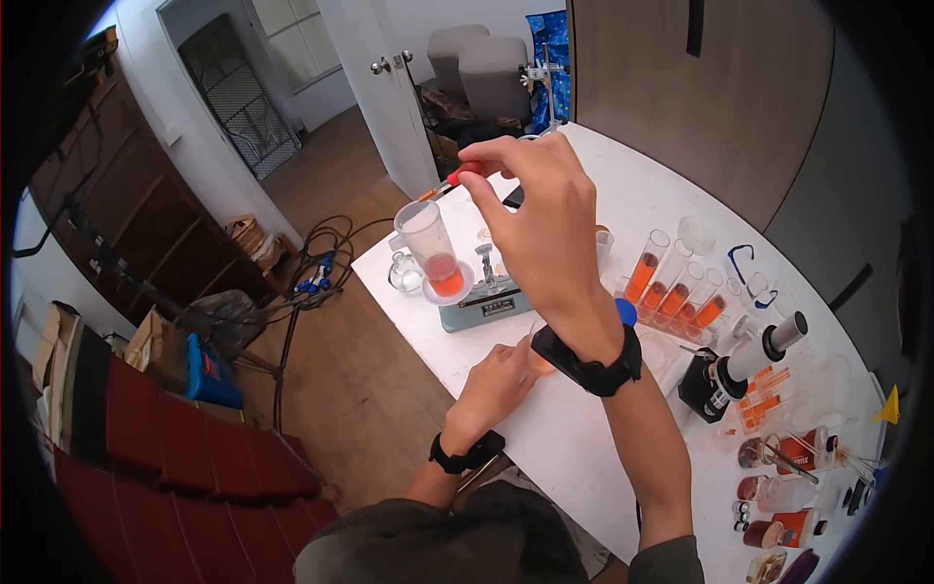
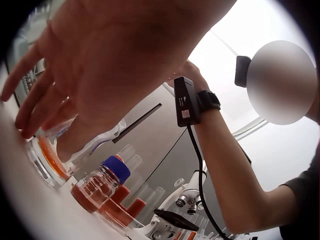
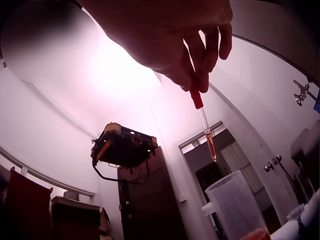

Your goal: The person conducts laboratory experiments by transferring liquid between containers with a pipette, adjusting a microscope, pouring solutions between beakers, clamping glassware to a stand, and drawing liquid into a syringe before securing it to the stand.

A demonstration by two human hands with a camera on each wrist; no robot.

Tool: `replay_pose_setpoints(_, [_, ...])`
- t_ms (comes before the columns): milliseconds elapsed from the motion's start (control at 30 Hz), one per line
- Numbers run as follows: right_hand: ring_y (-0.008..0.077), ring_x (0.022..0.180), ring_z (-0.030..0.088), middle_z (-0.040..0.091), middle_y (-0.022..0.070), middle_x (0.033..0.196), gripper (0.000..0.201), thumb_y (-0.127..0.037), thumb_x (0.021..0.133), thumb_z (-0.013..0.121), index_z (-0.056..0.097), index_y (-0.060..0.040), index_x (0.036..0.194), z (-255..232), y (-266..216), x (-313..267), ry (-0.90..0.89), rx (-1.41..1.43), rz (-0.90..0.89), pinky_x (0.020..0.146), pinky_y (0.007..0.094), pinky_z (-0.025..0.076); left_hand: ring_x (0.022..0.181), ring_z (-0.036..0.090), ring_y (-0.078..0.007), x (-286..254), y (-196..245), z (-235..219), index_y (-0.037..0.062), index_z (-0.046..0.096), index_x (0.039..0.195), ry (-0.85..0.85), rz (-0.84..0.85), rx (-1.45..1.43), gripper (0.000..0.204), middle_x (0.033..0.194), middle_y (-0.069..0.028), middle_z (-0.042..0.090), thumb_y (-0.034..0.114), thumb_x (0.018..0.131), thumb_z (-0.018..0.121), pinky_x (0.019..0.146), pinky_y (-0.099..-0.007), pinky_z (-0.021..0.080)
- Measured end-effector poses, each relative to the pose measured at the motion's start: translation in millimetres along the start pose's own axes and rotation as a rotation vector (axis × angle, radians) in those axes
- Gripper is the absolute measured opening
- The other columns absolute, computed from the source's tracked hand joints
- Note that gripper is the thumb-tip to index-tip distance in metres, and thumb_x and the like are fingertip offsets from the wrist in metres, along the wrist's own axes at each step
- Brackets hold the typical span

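Observation:
My right hand (image 1: 545,209) pinches the red rubber bulb of a dropper (image 3: 211,145), whose glass tube holds orange liquid. The dropper points down, its tip above the mouth of a clear plastic measuring jug (image 3: 232,200). Orange-red liquid fills the bottom of this jug, which stands on the pan of a balance (image 1: 486,307). Low at the table's near edge, my left hand (image 1: 491,389) has its thumb and fingers about a glass vessel (image 2: 50,162) with orange liquid in it. Much of that vessel is hidden behind my right wrist in the head view.
A blue-capped bottle (image 2: 97,190) and tubes (image 1: 671,292) of orange liquid stand right of my hands. Beyond them are blue goggles (image 1: 749,277), a microscope (image 1: 744,365) and several jars (image 1: 793,453). A small glass bottle (image 1: 405,273) sits left of the balance.

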State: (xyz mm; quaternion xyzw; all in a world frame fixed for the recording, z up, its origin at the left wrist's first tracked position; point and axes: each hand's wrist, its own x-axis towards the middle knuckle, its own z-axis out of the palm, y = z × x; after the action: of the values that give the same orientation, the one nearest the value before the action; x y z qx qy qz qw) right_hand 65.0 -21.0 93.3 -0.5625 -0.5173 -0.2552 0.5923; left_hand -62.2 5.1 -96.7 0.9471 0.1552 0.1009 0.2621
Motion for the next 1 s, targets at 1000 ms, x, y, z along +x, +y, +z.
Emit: replay_pose_setpoints(1000, [0.0244,0.088,0.06,0.075,0.0053,0.086,0.014,-0.008,0.084,0.077,0.075,-0.0049,0.097,4.4,7.7,-1.9,-0.077,-0.041,0.024,0.081,0.0383,0.047,0.112,0.061,-0.0414,-2.2,4.8,5.3,-0.0057,0.047,0.126,0.039,0.002,-0.035,0.045,0.107,-0.0236,0.068,0.015,0.092,0.066,0.087,-0.0494,0.055])
